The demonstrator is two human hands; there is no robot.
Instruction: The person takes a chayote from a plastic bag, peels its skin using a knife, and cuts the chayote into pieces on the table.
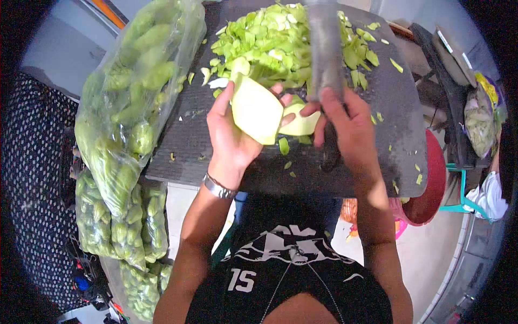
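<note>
In my left hand, fingers wrapped round it, is a peeled pale green vegetable. My right hand is closed on the handle of a wide-bladed knife, whose blurred blade points toward the far edge of the table. Between my hands, a second pale peeled piece lies beside my left fingertips. Beyond them a heap of green peelings covers part of the dark table, with loose bits scattered around it.
A large clear bag of green vegetables rests along the table's left side. More filled bags are below it. A red basin and a teal stool stand at the right. Another bag is at the far right.
</note>
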